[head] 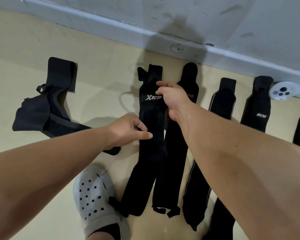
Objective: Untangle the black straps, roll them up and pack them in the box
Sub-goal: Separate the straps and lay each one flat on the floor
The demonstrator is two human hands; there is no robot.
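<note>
Head view: left hand (128, 129) and right hand (171, 97) each pinch the XTEP strap (151, 161).

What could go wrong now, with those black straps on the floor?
The XTEP strap lies against the neighbouring strap, so lifting it may drag that one askew. The grey shoe sits close to its near end and could tread on it.

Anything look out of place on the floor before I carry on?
Yes. The bundle at far left lies crumpled and tangled, unlike the XTEP strap and the other straps laid flat in a row. A white controller sits at far right beside the strap ends.
</note>
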